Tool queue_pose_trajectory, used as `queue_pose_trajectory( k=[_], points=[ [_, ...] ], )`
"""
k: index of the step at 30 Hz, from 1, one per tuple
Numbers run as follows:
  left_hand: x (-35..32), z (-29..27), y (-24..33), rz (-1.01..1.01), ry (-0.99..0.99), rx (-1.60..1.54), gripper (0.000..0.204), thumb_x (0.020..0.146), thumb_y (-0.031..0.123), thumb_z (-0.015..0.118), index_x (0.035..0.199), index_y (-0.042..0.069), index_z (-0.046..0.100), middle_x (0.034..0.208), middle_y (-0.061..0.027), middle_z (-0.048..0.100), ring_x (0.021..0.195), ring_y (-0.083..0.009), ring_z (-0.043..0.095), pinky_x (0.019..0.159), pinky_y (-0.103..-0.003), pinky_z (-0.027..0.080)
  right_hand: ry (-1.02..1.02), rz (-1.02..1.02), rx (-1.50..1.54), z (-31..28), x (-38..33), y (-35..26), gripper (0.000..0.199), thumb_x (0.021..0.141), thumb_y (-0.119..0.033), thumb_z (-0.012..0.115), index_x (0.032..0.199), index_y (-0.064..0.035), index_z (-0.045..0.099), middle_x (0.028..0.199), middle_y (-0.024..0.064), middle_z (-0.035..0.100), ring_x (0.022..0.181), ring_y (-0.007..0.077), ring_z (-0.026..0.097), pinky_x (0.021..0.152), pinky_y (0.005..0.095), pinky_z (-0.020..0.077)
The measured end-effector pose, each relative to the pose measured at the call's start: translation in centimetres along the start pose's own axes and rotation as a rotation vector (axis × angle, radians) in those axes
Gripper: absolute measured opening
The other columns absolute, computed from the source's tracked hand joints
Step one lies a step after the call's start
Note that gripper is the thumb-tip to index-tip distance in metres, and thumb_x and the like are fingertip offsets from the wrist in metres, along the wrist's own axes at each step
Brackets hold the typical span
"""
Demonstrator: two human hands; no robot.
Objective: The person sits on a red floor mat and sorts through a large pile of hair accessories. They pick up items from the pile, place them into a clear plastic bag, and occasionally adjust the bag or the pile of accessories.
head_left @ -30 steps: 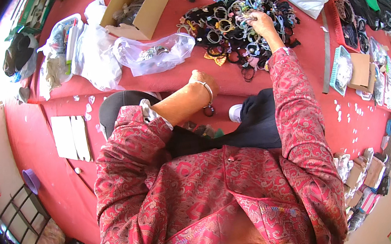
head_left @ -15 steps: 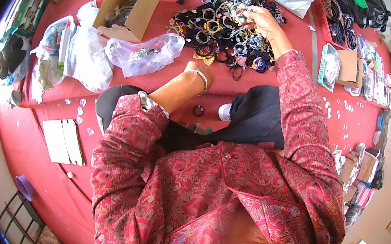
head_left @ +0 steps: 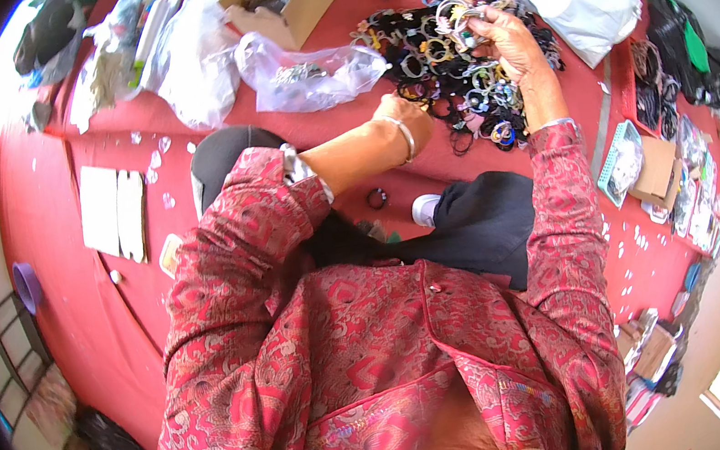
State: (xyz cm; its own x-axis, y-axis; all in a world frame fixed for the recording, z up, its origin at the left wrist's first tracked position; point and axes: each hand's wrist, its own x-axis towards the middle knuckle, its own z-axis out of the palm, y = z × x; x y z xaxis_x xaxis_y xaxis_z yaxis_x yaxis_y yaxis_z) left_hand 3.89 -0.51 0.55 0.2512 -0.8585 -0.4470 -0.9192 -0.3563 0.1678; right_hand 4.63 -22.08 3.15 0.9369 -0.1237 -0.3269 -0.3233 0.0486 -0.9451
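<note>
A heaped pile of hair ties (head_left: 438,57), mostly black with pale, yellow and coloured rings and charms, lies on the red cloth ahead of me. My right hand (head_left: 511,45) is over the pile's right part, its thumb and fingers closed on some pale hair ties (head_left: 455,20). At the near left edge of the pile is my left hand (head_left: 407,119), a bangle on its wrist. Its fingers are curled in, and what they hold, if anything, is hidden. A clear plastic bag (head_left: 311,71) with small grey items lies just left of the pile.
Behind that bag stands an open cardboard box (head_left: 302,12). A white bag (head_left: 582,5) is right of the pile, with black bags (head_left: 692,68) beyond it. A turquoise basket (head_left: 618,163) sits farther right. Left of my knee lie white cards (head_left: 113,214).
The view has turned, so the pile and bags sit farther right in the picture. Both hands keep nearly the same places at the pile, the right one still on the pale hair ties.
</note>
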Motion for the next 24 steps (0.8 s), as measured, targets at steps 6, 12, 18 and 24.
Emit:
queue_pose_trajectory(
  k=[6,12,18,24],
  points=[
    [-1.6,0.0,0.8,0.066,-0.143,0.018,0.026,0.079,0.020,0.054,0.102,0.010,0.059,0.104,-0.0087,0.060,0.095,-0.0230,0.059,0.073,-0.039,0.045,-0.021,-0.207,-0.306,6.9,1.9,-1.1,0.018,0.084,-0.018,0.054,0.099,-0.0090,0.059,0.083,-0.0045,0.060,0.072,0.0032,0.054,0.058,0.0183,0.0433],
    [-1.9,0.3,0.2,0.104,-0.170,0.021,0.028,0.079,0.023,0.055,0.103,0.012,0.059,0.105,-0.0068,0.060,0.096,-0.0224,0.058,0.075,-0.039,0.044,-0.010,-0.547,-0.744,16.0,5.1,1.2,0.014,0.082,-0.017,0.054,0.090,-0.0076,0.061,0.071,0.0100,0.061,0.063,0.0160,0.058,0.059,0.0287,0.0444],
    [-2.2,0.3,0.0,0.120,-0.175,0.019,0.029,0.079,0.026,0.056,0.104,0.014,0.060,0.107,-0.0049,0.060,0.097,-0.0218,0.058,0.076,-0.039,0.043,0.018,-0.563,-1.139,19.2,6.9,6.2,0.011,0.081,-0.015,0.046,0.084,-0.0076,0.054,0.072,0.0171,0.059,0.070,0.0350,0.059,0.060,0.0436,0.0464],
    [-2.7,0.8,-0.2,0.121,-0.238,0.057,0.030,0.079,0.028,0.057,0.105,0.016,0.060,0.108,-0.0031,0.060,0.098,-0.0212,0.057,0.078,-0.039,0.042,-0.194,-0.375,-1.297,18.6,6.9,6.8,0.018,0.080,-0.016,0.050,0.094,-0.0072,0.056,0.081,0.0184,0.061,0.081,0.0354,0.059,0.066,0.0431,0.0472]
  ],
)
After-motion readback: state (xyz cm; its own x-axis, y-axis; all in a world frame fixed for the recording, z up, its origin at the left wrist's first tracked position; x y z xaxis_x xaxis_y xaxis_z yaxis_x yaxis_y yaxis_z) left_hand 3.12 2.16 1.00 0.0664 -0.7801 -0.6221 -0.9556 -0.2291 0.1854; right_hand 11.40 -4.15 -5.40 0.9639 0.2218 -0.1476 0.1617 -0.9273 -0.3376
